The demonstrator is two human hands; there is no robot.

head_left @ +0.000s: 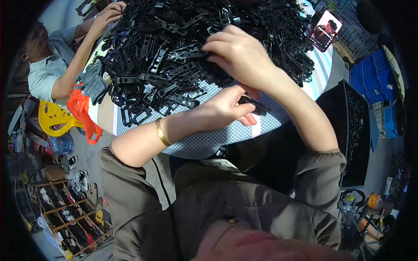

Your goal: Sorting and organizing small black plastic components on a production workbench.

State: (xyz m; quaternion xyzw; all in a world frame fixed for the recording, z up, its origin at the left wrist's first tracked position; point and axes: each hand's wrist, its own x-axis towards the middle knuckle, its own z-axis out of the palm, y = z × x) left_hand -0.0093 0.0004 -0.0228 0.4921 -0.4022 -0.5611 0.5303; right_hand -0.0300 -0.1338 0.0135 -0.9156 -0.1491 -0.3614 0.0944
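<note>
A large heap of black plastic clip-like parts covers much of the table in front of me. My left hand, gold bracelet on its wrist, is at the near edge of the heap. Its thumb and fingers are closed on a black plastic part, which sticks out to the right. My right hand crosses above and beyond the left one, over the heap. Its bent fingers and thumb point left, somewhat blurred; what lies between their tips is lost against the black parts.
A patterned tablecloth shows along the near edge. At the far right stands a phone. A co-worker's arm reaches the heap from the left, near a grey glove and orange bag. A black bin stands right.
</note>
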